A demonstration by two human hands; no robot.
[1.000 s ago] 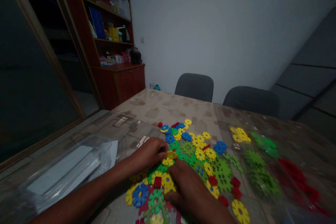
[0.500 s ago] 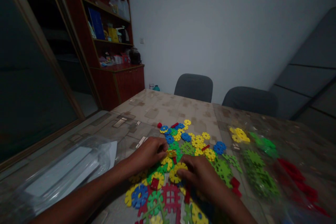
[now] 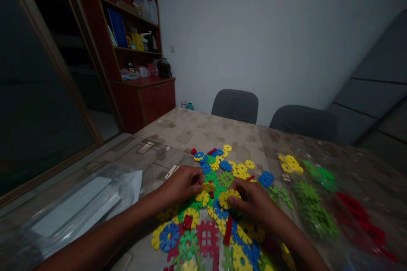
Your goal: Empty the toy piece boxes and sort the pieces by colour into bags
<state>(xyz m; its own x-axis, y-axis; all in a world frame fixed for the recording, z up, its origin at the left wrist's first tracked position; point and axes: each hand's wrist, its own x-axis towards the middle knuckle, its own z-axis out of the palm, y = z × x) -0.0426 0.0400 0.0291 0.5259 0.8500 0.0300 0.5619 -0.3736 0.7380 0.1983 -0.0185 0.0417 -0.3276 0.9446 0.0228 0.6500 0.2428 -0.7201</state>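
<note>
Several coloured plastic gear-shaped and grid-shaped pieces (image 3: 222,169) lie spread on the table (image 3: 190,131) in front of me. My left hand (image 3: 182,184) rests at the pile's left edge, its fingers pinched on a small yellow piece (image 3: 208,186). My right hand (image 3: 252,201) sits just right of it, fingers closed on a larger yellow gear piece (image 3: 229,197) held above the pile. The two yellow pieces are close together but apart. A red grid piece (image 3: 207,235) and a blue gear (image 3: 170,236) lie nearer me.
A clear plastic bag (image 3: 79,207) with white paper lies at the left. Another clear bag (image 3: 314,199) with yellow, green and red pieces lies at the right. Two grey chairs (image 3: 235,105) stand at the far side, and a red-brown shelf unit (image 3: 133,51) stands at the back left.
My right hand has picked up a yellow gear piece from the near pile and carried it forward, towards my left hand. My left hand has stayed put on its small yellow piece.
</note>
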